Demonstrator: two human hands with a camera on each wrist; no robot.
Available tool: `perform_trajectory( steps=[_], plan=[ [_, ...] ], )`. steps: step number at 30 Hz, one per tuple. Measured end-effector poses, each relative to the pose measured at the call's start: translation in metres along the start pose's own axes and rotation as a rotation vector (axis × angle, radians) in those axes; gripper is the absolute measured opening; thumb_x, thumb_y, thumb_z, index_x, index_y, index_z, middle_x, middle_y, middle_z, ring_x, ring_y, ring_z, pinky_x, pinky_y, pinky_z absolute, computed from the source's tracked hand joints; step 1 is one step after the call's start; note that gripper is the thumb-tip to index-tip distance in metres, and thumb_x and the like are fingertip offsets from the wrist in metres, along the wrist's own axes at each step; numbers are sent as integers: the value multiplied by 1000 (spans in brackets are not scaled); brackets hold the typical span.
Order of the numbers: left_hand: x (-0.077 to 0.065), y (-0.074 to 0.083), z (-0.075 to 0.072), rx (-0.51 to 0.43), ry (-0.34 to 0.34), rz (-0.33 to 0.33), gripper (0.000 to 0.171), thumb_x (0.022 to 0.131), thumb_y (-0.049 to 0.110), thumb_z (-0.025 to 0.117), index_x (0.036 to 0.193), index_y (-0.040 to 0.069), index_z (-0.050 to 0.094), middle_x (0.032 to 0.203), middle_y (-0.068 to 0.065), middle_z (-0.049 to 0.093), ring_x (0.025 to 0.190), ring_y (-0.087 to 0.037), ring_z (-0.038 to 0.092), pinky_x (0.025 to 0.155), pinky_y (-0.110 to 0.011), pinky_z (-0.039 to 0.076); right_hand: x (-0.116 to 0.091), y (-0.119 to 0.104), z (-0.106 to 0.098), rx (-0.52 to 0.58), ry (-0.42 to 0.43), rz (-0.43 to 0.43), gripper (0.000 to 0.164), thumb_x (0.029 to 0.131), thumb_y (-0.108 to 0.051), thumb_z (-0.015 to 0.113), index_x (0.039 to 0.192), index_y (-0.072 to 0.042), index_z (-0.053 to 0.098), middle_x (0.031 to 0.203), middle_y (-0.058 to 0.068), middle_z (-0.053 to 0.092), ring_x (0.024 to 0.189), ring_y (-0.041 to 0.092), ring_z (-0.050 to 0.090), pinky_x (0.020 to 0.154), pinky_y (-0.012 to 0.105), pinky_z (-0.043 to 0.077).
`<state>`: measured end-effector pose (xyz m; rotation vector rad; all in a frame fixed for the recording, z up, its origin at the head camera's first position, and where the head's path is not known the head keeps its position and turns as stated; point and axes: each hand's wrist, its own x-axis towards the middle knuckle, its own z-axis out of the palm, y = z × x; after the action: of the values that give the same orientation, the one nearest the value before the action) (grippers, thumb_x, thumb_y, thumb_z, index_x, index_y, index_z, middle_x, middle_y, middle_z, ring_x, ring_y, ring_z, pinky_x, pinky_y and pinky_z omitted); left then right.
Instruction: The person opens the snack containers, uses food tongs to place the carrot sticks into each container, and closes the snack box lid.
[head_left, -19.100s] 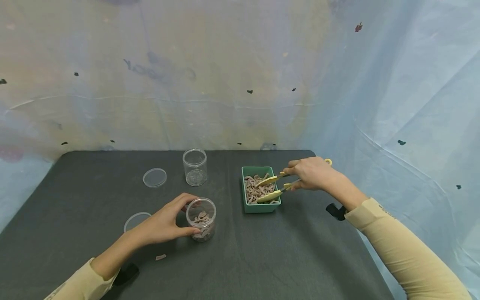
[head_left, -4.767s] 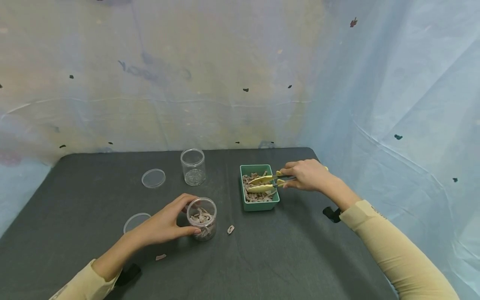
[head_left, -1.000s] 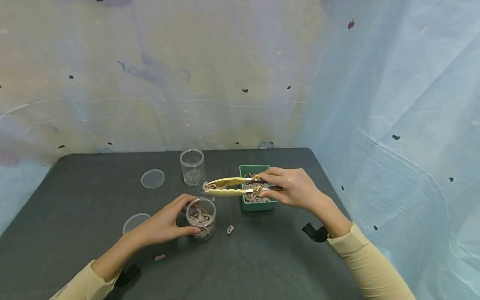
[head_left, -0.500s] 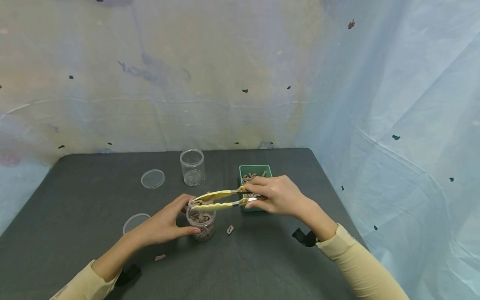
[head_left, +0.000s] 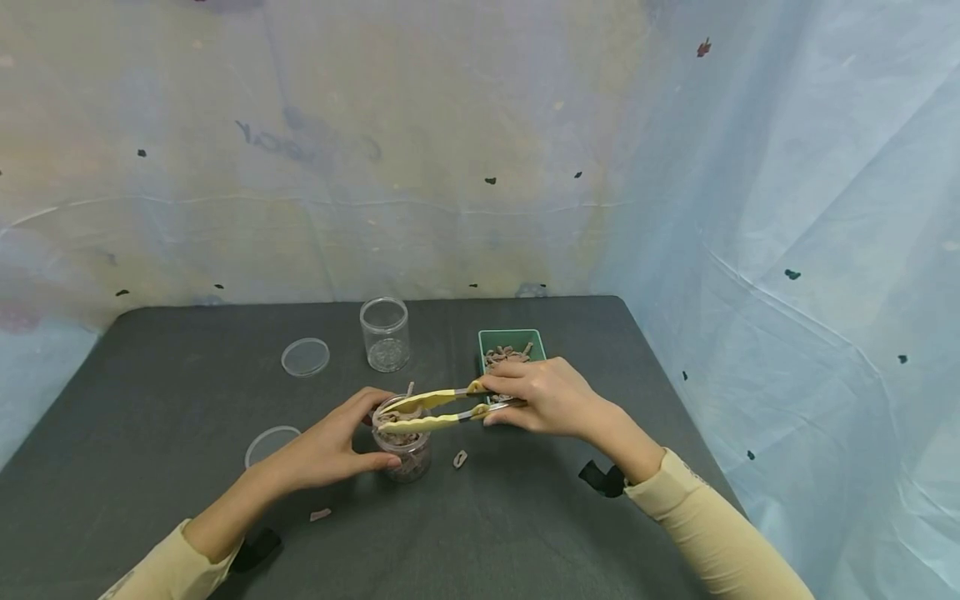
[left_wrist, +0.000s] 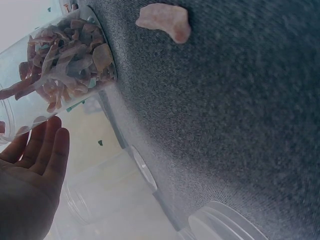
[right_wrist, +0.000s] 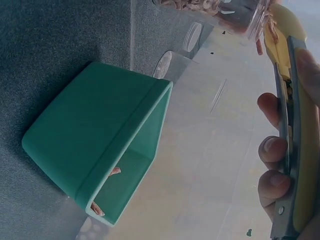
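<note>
In the head view my left hand (head_left: 330, 454) holds a clear plastic jar (head_left: 408, 468) upright on the table, thumb in front and fingers behind. Brownish-pink dried strips (left_wrist: 65, 60) partly fill it, as the left wrist view shows. My right hand (head_left: 551, 396) grips yellow-tipped tongs (head_left: 431, 399) whose tips are at the jar's mouth with strips between them. One strip sticks up past the rim. Behind the right hand stands a green tub (right_wrist: 100, 120) with more strips; the hand hides part of it in the head view.
Another clear jar (head_left: 386, 337) stands farther back. Two clear lids lie to the left, a far lid (head_left: 306, 357) and a near lid (head_left: 262, 443) partly behind the left arm. One loose strip (head_left: 461, 459) lies right of the held jar, another strip (head_left: 320, 515) nearer me.
The tongs have carried strips from the tub leftward and down to the jar's mouth. Over the longer span the jar's contents rose and a strip appeared on the table. My left hand stayed put.
</note>
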<state>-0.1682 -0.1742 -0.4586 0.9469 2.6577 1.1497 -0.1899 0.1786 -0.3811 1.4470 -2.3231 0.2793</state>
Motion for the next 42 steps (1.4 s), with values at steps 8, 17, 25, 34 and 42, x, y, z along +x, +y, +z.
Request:
perform_trajectory(
  steps=[8, 17, 25, 34, 42],
  plan=[
    [1, -1, 0, 1, 4, 3, 78, 84, 53, 84, 147, 25, 48, 134, 10, 54, 114, -11, 59, 94, -47, 55, -2, 0, 1, 27, -13, 17, 45, 84, -43, 86, 119, -16, 77, 103, -5, 69, 62, 2, 51, 49, 15, 35],
    [1, -2, 1, 4, 12, 28, 78, 85, 52, 85, 147, 23, 48, 133, 7, 55, 112, -11, 60, 92, -43, 56, -4, 1, 1, 27, -24, 32, 46, 85, -44, 85, 120, -16, 77, 106, -4, 70, 63, 2, 52, 49, 15, 35],
    [1, -2, 2, -4, -1, 10, 78, 86, 54, 83, 148, 23, 47, 134, 7, 54, 113, -11, 59, 92, -46, 56, -7, 1, -2, 17, -14, 38, 46, 84, -43, 86, 119, -16, 76, 107, -4, 70, 62, 3, 53, 49, 17, 37],
    [1, 0, 1, -13, -11, -17, 77, 86, 49, 85, 148, 22, 47, 134, 4, 55, 114, -16, 59, 93, -50, 55, -10, 4, -4, 3, -18, 45, 51, 83, -46, 87, 121, -13, 76, 106, -3, 68, 61, 2, 50, 49, 18, 38],
    [1, 0, 0, -8, -13, -28, 78, 85, 48, 86, 148, 23, 47, 136, 2, 55, 115, -16, 59, 93, -49, 55, -14, 5, -4, 2, -14, 39, 49, 86, -46, 84, 122, -14, 75, 106, -3, 68, 61, 3, 50, 48, 19, 36]
  ],
)
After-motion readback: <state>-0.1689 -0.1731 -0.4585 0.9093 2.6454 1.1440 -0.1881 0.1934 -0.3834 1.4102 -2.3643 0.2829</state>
